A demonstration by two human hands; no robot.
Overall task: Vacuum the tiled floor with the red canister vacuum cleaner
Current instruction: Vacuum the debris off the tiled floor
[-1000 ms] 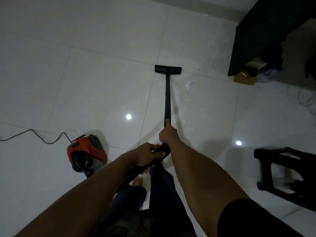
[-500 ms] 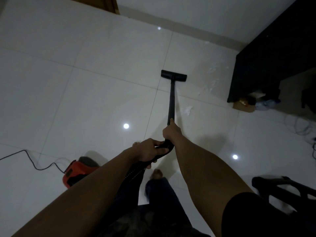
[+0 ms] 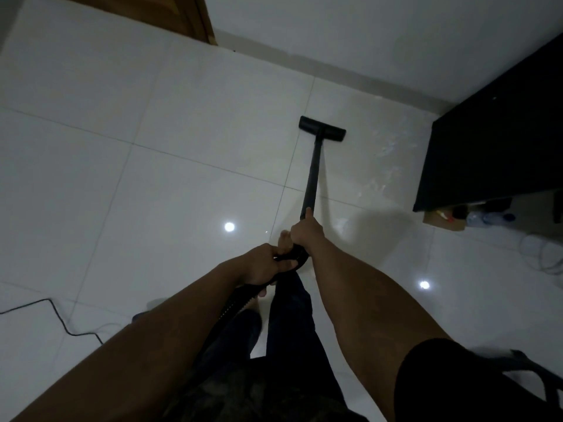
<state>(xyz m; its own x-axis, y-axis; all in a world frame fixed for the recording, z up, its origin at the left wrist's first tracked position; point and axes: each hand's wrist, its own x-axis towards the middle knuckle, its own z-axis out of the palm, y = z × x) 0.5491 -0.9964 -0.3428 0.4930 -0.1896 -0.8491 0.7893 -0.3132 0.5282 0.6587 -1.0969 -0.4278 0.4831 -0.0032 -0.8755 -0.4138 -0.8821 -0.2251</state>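
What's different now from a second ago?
The floor head slid forward, nearer the wall; the red canister went out of view and a wooden door appeared. The right hand still grips the wand, the left hand the hose handle.

Single head-worn wide-angle view, looking forward and steeply down over the tiled floor, close at the bottom edge, reaching the wall up top.

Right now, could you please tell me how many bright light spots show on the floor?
2: a spot left of the wand; another spot right of the right forearm. Arms may hide more.
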